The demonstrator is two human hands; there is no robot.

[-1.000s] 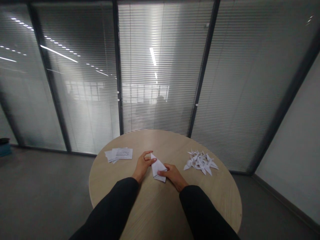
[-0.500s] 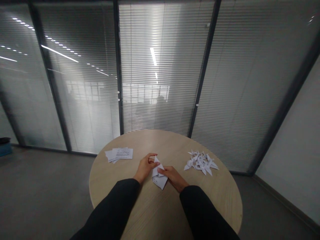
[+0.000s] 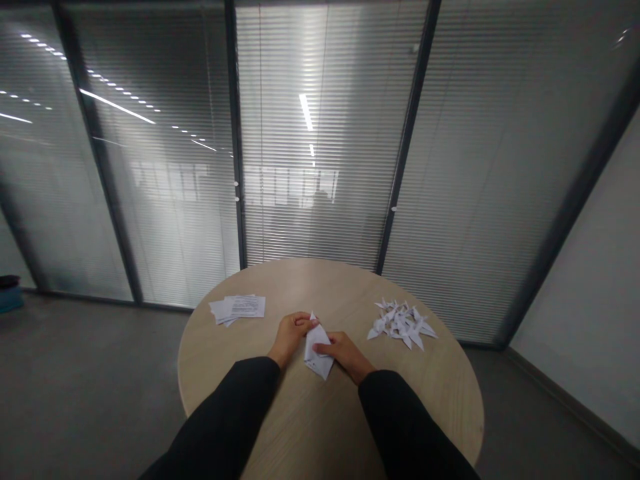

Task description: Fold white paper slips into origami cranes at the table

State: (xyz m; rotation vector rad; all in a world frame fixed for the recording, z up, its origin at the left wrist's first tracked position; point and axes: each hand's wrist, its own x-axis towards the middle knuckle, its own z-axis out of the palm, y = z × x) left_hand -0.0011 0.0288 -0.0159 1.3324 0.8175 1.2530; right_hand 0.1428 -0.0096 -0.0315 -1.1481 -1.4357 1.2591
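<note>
Between my hands is a folded piece of white paper point(image 3: 317, 363), pointed at its far end and angled at its near end, with some faint print near the lower edge. My left hand point(image 3: 293, 335) pinches it near the far tip, thumb on top. My right hand point(image 3: 345, 353) grips its right side, with the thumb lying across the upper face and the other fingers partly hidden. Over to the right lies a pile of folded white paper cranes point(image 3: 401, 325). A small stack of printed paper sheets point(image 3: 245, 307) rests to the left.
The round wooden table point(image 3: 310, 280) carries everything. Beyond it stands a glass partition with blinds point(image 3: 315, 227) and dark frames. A white wall point(image 3: 590, 280) is at the right, and a blue object point(image 3: 11, 297) sits on the floor far left.
The paper's raised flap now lies flatter over its near part. My right thumb has shifted slightly left across it, and my left fingers have curled in closer at the tip.
</note>
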